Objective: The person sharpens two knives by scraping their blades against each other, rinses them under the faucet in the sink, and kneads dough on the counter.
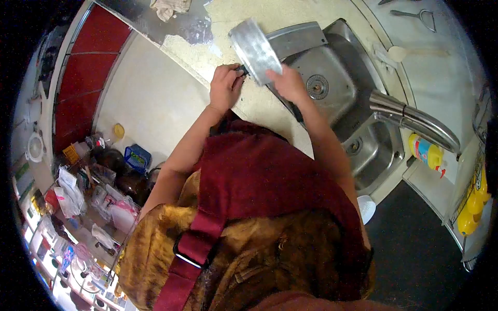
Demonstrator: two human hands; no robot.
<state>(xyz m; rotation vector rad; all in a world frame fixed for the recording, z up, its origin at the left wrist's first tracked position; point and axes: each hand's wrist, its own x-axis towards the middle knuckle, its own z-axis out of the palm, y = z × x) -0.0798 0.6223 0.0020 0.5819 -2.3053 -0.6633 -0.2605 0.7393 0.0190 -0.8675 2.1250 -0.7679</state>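
A metal pot [255,51], blurred in part, is tilted on its side above the counter edge, left of the sink. My left hand [226,85] has its fingers closed on the pot's dark handle at the pot's lower left. My right hand [288,84] is at the pot's lower right rim, its fingers smeared by motion; whether it grips the rim or anything else is hard to make out. A wide metal blade [296,40] lies across the sink's upper left edge. Below my right hand, a dark handle [296,112] shows beside my forearm.
The double-basin sink [337,78] with its faucet [415,119] is on the right. A yellow bottle [426,150] and a wooden spoon [398,54] are beyond it. A cloth [169,8] lies at the top. Cluttered bags and a blue container [137,157] are at lower left.
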